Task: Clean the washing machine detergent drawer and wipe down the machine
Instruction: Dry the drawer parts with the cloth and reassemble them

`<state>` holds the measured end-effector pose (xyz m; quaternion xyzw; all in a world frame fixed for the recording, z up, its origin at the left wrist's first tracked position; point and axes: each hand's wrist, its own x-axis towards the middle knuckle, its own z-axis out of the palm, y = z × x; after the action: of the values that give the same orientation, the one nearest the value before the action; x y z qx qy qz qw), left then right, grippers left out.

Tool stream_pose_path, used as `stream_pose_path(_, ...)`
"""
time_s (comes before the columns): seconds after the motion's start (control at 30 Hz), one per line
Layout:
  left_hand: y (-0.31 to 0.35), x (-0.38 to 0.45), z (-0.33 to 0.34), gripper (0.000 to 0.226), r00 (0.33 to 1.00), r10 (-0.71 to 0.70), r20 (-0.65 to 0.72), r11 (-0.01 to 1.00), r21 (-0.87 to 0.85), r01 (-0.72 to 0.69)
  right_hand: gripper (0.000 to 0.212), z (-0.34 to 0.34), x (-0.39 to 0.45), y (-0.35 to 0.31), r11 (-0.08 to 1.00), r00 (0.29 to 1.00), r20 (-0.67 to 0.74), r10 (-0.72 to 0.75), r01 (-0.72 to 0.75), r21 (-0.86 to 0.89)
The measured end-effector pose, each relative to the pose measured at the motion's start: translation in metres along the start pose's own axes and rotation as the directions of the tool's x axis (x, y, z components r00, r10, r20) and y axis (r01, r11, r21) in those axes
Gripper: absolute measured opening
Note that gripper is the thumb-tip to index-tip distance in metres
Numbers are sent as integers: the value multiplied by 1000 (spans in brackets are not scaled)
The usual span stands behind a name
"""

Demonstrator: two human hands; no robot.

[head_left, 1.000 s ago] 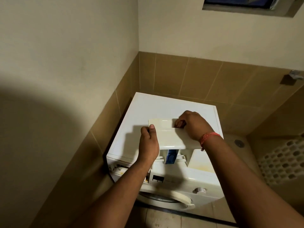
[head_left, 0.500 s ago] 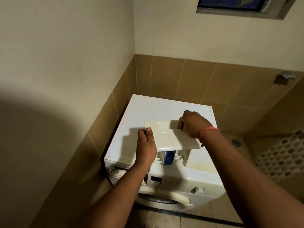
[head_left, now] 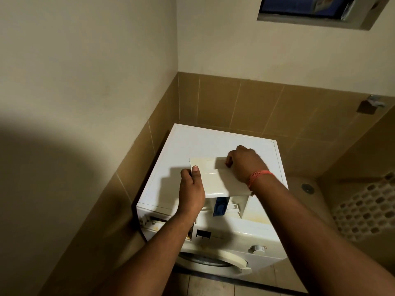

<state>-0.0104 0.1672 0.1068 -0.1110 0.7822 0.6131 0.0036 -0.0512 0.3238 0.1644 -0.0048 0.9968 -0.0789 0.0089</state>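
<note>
A white front-loading washing machine (head_left: 213,144) stands in the corner of a tiled room. Its cream detergent drawer (head_left: 220,180) is out of the machine and held above the top, front panel facing up; a blue insert (head_left: 220,207) shows on its underside. My left hand (head_left: 191,189) grips the drawer's left edge, thumb on top. My right hand (head_left: 245,164), with an orange thread at the wrist, grips the far right edge. The empty drawer slot (head_left: 154,222) gapes at the machine's upper left front.
Painted walls over brown tiles close in on the left and behind the machine. A round dial (head_left: 257,248) and the door (head_left: 215,260) sit on the front. A patterned white basket (head_left: 363,210) stands to the right, a floor drain (head_left: 307,188) behind it, a small window (head_left: 310,9) above.
The view has tilted slightly, so the machine and hands sit a little lower in frame. Both hands keep the same hold on the drawer, which has barely moved.
</note>
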Motion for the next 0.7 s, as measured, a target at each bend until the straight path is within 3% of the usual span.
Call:
stream_pose_path(0.13, 0, 1, 1, 34, 1000, 2, -9, 1000, 10, -2, 25, 13, 8, -58, 947, 985, -53, -166, 175, 271)
stream_pose_path(0.23, -1, 2, 0, 28, 999, -44, -29, 998, -55, 42, 33, 19, 19, -82, 912, 961, -15, -275, 265, 313)
stream_pose_path(0.33, -4, -1, -6, 39, 995, -84, -48, 991, -108, 79, 26, 19, 13, -81, 872, 914, 71, -400, 355, 335)
stream_pose_path(0.4, -8, -4, -7, 42, 995, -82, -62, 985, -157, 71, 23, 23, -4, -75, 854, 894, 34, -447, 415, 314)
stream_pose_path(0.57, -6, -15, 8, 37, 998, -49, -40, 985, -166, 42, 22, 21, -20, -47, 879, 940, -27, -339, 327, 347)
stream_pose_path(0.7, -2, -13, 8, 47, 997, -74, -34, 982, -179, 67, 41, 18, -25, -33, 934, 967, -16, -253, 248, 258)
